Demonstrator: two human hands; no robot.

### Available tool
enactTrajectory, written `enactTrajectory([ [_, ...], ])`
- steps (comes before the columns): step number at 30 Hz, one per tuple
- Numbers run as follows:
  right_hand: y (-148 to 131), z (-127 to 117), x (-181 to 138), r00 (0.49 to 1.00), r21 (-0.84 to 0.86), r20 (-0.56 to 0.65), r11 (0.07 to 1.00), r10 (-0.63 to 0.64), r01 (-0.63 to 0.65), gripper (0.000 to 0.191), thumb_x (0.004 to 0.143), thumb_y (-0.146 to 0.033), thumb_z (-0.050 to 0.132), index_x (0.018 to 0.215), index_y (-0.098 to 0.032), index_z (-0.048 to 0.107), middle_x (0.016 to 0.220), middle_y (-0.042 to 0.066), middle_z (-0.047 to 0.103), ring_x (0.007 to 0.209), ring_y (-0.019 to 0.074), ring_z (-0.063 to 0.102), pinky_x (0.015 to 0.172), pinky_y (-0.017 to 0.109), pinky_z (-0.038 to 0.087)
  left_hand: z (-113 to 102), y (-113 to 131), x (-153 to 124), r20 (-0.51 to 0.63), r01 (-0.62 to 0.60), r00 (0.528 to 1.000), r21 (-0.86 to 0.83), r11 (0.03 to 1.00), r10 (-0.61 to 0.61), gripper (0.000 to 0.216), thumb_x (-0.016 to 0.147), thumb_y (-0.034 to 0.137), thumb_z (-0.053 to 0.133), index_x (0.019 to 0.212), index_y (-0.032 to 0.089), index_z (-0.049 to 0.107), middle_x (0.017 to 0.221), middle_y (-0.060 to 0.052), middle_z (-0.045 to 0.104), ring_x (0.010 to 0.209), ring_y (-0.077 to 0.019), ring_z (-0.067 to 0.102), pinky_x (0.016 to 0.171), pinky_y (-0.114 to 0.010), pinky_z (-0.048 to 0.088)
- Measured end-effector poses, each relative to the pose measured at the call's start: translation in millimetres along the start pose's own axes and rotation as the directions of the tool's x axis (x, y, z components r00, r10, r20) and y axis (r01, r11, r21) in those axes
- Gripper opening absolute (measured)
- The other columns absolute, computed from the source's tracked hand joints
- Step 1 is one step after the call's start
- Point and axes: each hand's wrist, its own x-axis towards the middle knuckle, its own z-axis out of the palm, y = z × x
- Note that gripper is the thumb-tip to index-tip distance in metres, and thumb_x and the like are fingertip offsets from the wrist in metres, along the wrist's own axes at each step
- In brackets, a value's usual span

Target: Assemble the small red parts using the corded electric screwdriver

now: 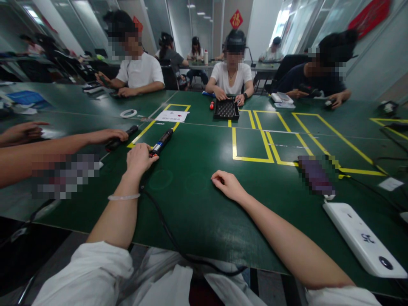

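Observation:
My left hand (139,158) is closed around the rear end of a black electric screwdriver (163,141) with a blue and silver label. The screwdriver lies slanted on the green table, its tip pointing away from me and to the right. A black cord (162,221) runs from below my left hand over the table edge beside my lap. On the bare tabletop to the right rests my right hand (227,183), its fingers curled in and nothing visible in them.
At left, a co-worker's hand (111,135) grips another black tool (132,129). Yellow tape (255,160) marks rectangles on the table (191,204). A phone (315,174) and white power bank (360,238) lie right. Across, a person handles a black tray (225,117).

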Motion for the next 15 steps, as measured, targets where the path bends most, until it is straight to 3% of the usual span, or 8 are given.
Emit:
enactTrajectory([
  [3, -1, 0, 1, 1.000, -0.003, 0.002, 1.000, 0.002, -0.002, 0.009, 0.088, -0.018, 0.054, 0.088, -0.018, 0.062, 0.076, 0.001, 0.063, 0.069, 0.0138, 0.056, 0.065, 0.024, 0.040, -5, 0, -2, 0.034, -0.008, 0.999, 0.009, 1.000, 0.008, 0.032, 0.082, 0.047, 0.058, 0.092, 0.017, 0.063, 0.106, -0.014, 0.059, 0.106, -0.0344, 0.054, 0.091, -0.046, 0.041],
  [6, -2, -1, 1, 1.000, -0.006, 0.004, 1.000, 0.001, -0.001, 0.009, 0.088, -0.017, 0.054, 0.088, -0.018, 0.062, 0.077, 0.001, 0.063, 0.069, 0.0137, 0.056, 0.065, 0.024, 0.040, -7, 4, -4, -0.067, -0.001, 0.998, -0.043, 0.999, -0.002, 0.031, 0.085, 0.044, 0.053, 0.092, 0.016, 0.063, 0.108, -0.016, 0.060, 0.107, -0.0351, 0.054, 0.091, -0.047, 0.041],
  [9, -1, 0, 1, 1.000, 0.003, 0.002, 1.000, 0.006, -0.006, 0.008, 0.088, -0.018, 0.054, 0.088, -0.018, 0.062, 0.076, 0.001, 0.063, 0.069, 0.0137, 0.056, 0.065, 0.024, 0.040, -5, 21, -9, -0.127, -0.064, 0.992, -0.343, 0.937, 0.022, 0.032, 0.086, 0.044, 0.051, 0.100, 0.016, 0.060, 0.106, -0.013, 0.064, 0.101, -0.0292, 0.059, 0.089, -0.043, 0.044],
  [10, -1, 0, 1, 1.000, 0.012, 0.002, 1.000, 0.009, -0.009, 0.008, 0.088, -0.018, 0.053, 0.089, -0.018, 0.062, 0.076, 0.001, 0.063, 0.069, 0.0136, 0.056, 0.064, 0.024, 0.040, -4, 32, -11, -0.096, -0.106, 0.993, -0.500, 0.860, 0.067, 0.033, 0.086, 0.045, 0.051, 0.101, 0.016, 0.058, 0.102, -0.011, 0.065, 0.097, -0.0261, 0.061, 0.088, -0.040, 0.046],
  [12, 0, 1, 1, 1.000, 0.038, -0.002, 0.999, 0.014, -0.014, 0.008, 0.088, -0.019, 0.053, 0.091, -0.019, 0.061, 0.076, 0.000, 0.063, 0.068, 0.0133, 0.056, 0.064, 0.024, 0.040, -2, 57, -20, -0.001, -0.140, 0.975, -0.778, 0.612, 0.222, 0.038, 0.085, 0.049, 0.054, 0.103, 0.015, 0.057, 0.096, -0.009, 0.067, 0.088, -0.0207, 0.064, 0.084, -0.036, 0.049],
  [14, 1, 1, 0, 1.000, 0.076, -0.014, 0.997, 0.011, -0.010, 0.010, 0.089, -0.020, 0.052, 0.096, -0.019, 0.060, 0.076, -0.001, 0.061, 0.066, 0.0127, 0.055, 0.064, 0.024, 0.041, -2, 86, -32, 0.085, -0.091, 0.916, -0.908, 0.409, 0.393, 0.043, 0.083, 0.052, 0.057, 0.104, 0.015, 0.060, 0.098, -0.008, 0.067, 0.087, -0.0186, 0.064, 0.082, -0.035, 0.050],
  [15, 1, 2, 0, 1.000, 0.100, -0.021, 0.995, 0.007, -0.004, 0.012, 0.089, -0.021, 0.052, 0.100, -0.020, 0.058, 0.076, -0.001, 0.061, 0.065, 0.0123, 0.054, 0.063, 0.024, 0.041, -3, 100, -39, 0.123, -0.064, 0.876, -0.929, 0.366, 0.466, 0.043, 0.083, 0.051, 0.058, 0.105, 0.015, 0.062, 0.100, -0.008, 0.067, 0.088, -0.0183, 0.063, 0.081, -0.034, 0.050],
])
